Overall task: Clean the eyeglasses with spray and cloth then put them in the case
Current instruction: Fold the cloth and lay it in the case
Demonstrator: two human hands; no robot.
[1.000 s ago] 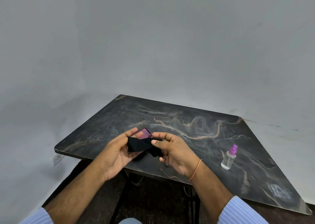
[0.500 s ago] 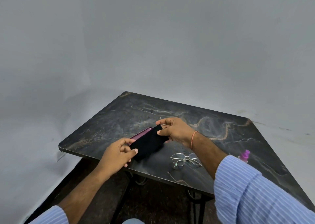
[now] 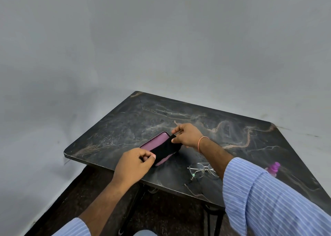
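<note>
Cloth [image 3: 163, 150]: pinched taut by my left hand [image 3: 133, 165] and right hand [image 3: 188, 136] over case [image 3: 155, 143]; sleeve apparently near eyeglasses [image 3: 202, 169], might sweep them off tabletop [image 3: 241, 139].

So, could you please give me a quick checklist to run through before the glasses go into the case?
1. Black cloth out of the way: not ok; it lies stretched across the purple case.
2. Hands free: not ok; the left hand and the right hand each have a grip on one end of the cloth.
3. Case open: cannot tell; the cloth covers much of it.
4. Eyeglasses within reach: ok; they rest on the table near its front edge, partly behind the right forearm.
5. Lenses clean: cannot tell.
6. Spray bottle clear of the case: ok; far right.
</note>
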